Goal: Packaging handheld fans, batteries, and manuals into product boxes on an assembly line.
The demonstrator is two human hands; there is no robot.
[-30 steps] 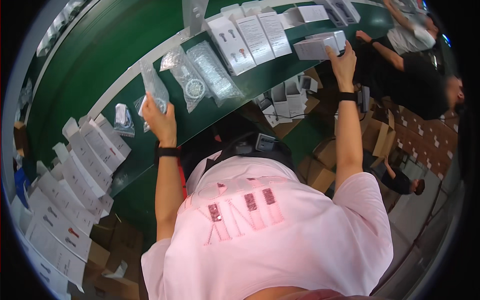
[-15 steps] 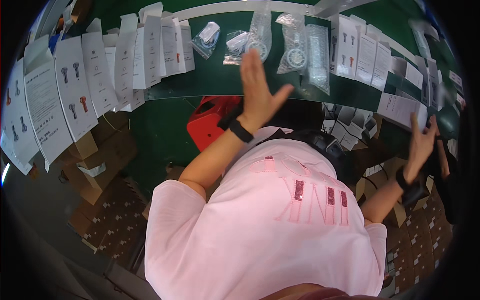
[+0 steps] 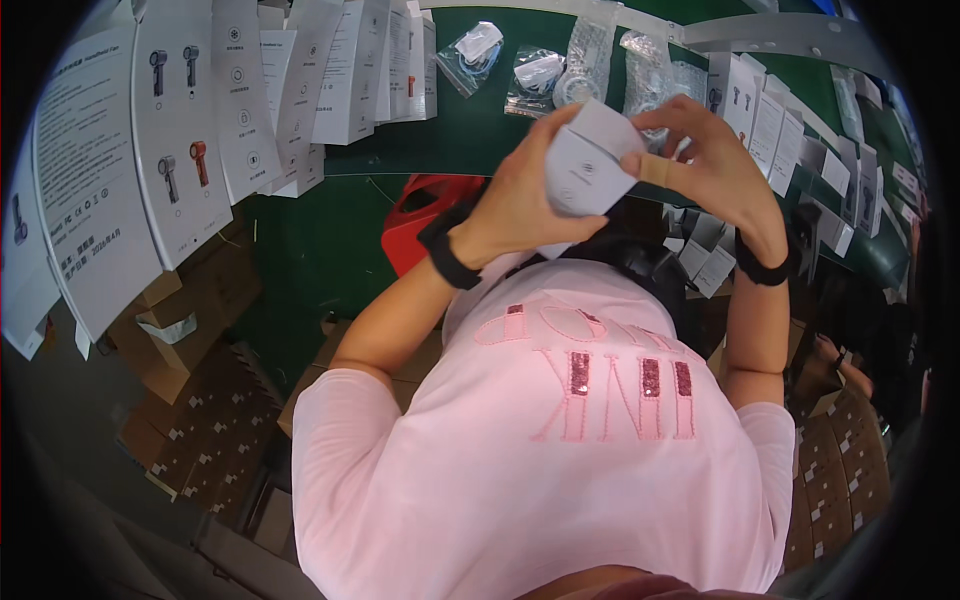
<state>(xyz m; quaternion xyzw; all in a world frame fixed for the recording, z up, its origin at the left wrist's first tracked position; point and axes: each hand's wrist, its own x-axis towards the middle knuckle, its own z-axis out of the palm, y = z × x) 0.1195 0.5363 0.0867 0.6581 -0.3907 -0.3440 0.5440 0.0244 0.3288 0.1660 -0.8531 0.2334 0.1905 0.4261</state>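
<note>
A small white carton (image 3: 590, 175) is held up in front of my chest, over the table's near edge. My left hand (image 3: 510, 200) wraps its left side, thumb along the bottom. With its thumb on the carton's upper right edge by a seam, my right hand (image 3: 715, 170) grips there, the other fingers curled behind. Beyond the carton lie a bubble-wrapped handheld fan (image 3: 594, 45) and another bubble-wrapped item (image 3: 645, 70), partly hidden by my right hand. To their left are a clear bag with a cable (image 3: 472, 57) and a second clear bag (image 3: 535, 80).
Tall white printed cartons (image 3: 180, 130) stand in a row along the left of the green table (image 3: 400, 150). More cartons (image 3: 765, 125) line the right. A red plastic piece (image 3: 410, 225) and brown boxes (image 3: 205, 430) are below. Another person's arm (image 3: 845, 365) shows at right.
My right hand has come from the cartons at the right to the middle. A white carton is now between both hands; my left hand, spread before, has closed around it.
</note>
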